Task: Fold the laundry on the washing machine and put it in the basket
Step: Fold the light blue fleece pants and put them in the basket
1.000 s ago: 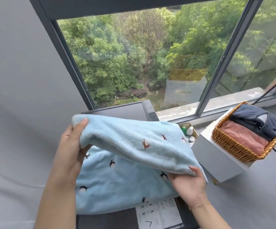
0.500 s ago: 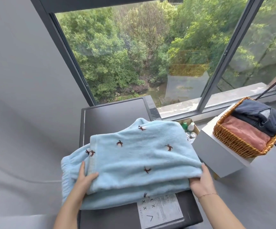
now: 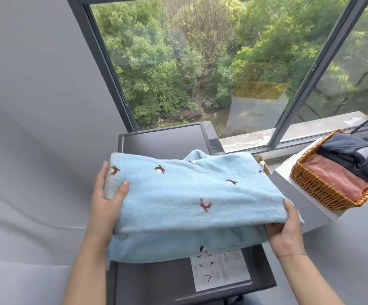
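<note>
A light blue fleece garment [image 3: 187, 194] with small brown embroidered marks lies folded over on the dark top of the washing machine [image 3: 163, 142]. My left hand [image 3: 107, 199] grips its left end, thumb on top and fingers underneath. My right hand [image 3: 285, 227] holds the right front edge of the upper layer, lifted a little off the lower layer. The wicker basket [image 3: 323, 190] stands to the right on a white box, apart from both hands. It holds a folded pink piece [image 3: 335, 181] and a dark blue piece [image 3: 352, 153].
A white instruction sticker [image 3: 220, 271] lies on the machine's front part. The white box [image 3: 306, 208] under the basket stands right of the machine. A large window [image 3: 200, 62] rises behind, and a grey wall closes off the left side.
The garment has been folded over once more into a narrower stack. Both hands now hold its ends, with the upper layer raised slightly off the machine.
</note>
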Available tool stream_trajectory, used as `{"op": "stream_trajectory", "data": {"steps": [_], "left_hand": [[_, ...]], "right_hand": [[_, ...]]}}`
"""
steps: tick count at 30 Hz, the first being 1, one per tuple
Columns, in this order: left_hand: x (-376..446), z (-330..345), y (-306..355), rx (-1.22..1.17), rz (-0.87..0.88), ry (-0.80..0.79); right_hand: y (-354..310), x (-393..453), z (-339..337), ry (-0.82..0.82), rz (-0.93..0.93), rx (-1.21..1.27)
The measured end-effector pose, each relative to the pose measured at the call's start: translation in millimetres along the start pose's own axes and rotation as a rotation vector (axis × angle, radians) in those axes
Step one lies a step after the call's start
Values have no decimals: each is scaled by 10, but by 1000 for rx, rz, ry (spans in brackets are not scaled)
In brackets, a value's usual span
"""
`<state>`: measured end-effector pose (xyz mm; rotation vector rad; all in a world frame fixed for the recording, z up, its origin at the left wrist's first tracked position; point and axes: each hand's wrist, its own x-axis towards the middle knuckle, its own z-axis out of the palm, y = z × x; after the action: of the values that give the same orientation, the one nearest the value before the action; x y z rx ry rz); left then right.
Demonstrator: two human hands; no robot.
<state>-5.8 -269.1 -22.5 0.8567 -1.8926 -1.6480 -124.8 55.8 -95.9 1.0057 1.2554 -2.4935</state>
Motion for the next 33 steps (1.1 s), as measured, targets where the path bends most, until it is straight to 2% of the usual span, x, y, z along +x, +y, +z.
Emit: {"op": "stream_trajectory", "data": {"steps": [3, 5, 7, 9, 19, 21, 23, 25, 27, 29, 31, 33], "left_hand": [[-9, -314, 3, 33, 50, 23], [25, -514, -224, 159, -33, -28], [36, -614, -540, 329, -163, -150], [21, -640, -788, 402, -223, -172], [113, -591, -726, 484, -75, 43], [106, -594, -786, 607, -121, 28], [107, -485, -790, 896, -137, 16], [108, -229, -711, 1053, 5, 70], [72, 160, -567, 1002, 270, 26], [-14, 579, -496, 977, 422, -157], [-126, 953, -640, 1033, 432, -356], [-227, 1131, -929, 1131, 386, -473]], "right_hand": [[103, -65, 28, -37, -61, -120], [232, -130, -12, -61, -74, -267], [346, -180, -103, -73, -47, -420], [405, -230, -173, -67, -32, -560], [306, -259, -156, -144, 17, -893], [275, -287, -179, -138, 96, -1034], [200, -321, -213, -171, 145, -1339], [60, -321, -212, -190, 99, -1564], [-104, -268, -178, -190, 27, -1527], [-243, -152, -128, -160, -33, -1319], [-355, -48, -61, -102, -98, -1064], [-390, 64, -6, -59, -175, -932]]}}
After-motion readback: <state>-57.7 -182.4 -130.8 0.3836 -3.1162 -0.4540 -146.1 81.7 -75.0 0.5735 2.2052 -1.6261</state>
